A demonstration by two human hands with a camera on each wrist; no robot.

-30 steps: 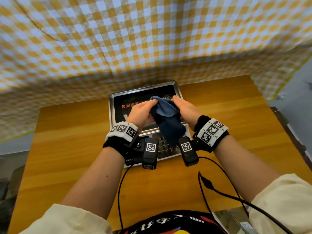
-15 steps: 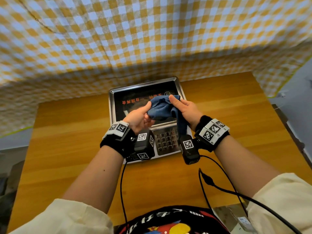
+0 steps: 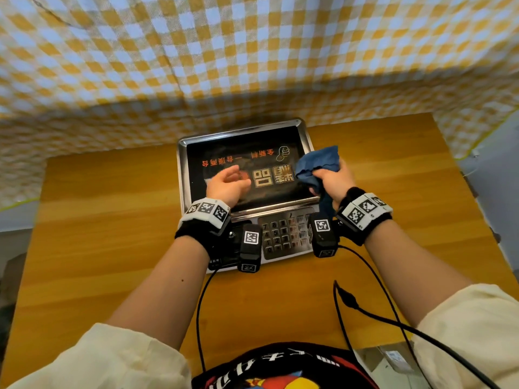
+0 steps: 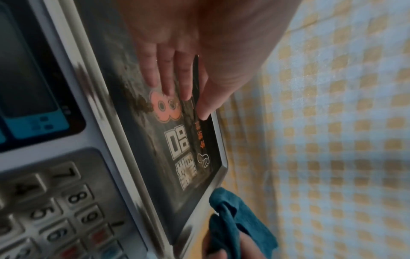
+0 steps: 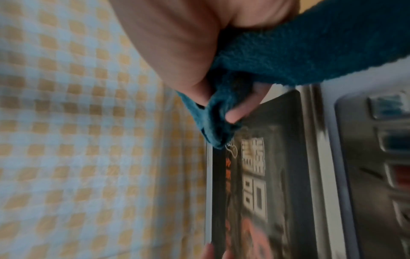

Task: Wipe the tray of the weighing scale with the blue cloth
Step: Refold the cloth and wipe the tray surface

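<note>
Tray (image 3: 182,175): steel pan on top of the weighing scale (image 3: 283,242), sitting mid-table. I can see a black printed sheet (image 3: 247,153) lying in it, orange and pale lettering, plus a pinkish cartoon blob in the left wrist view.
Blue cloth (image 3: 317,164): bunched up, over the tray's right rim, a tail hanging down past my wrist toward the keypad (image 3: 283,234).
Right hand (image 3: 332,181): clenched around the cloth, fingers wrapped tight. The right wrist view shows a fingertip poking out of the folds just above the tray's corner.
Left hand (image 3: 227,185): holding nothing, fingers straight-ish and relaxed, over the left part of the printed sheet. Can't tell if the fingertips actually touch it.
Table (image 3: 98,220): wooden, orange-brown; the scale is at its far edge.
Backdrop: yellow-and-white checked cloth (image 3: 252,51) hanging right behind the scale.
Cables (image 3: 351,301): black, running from the wrist cams back toward me.
</note>
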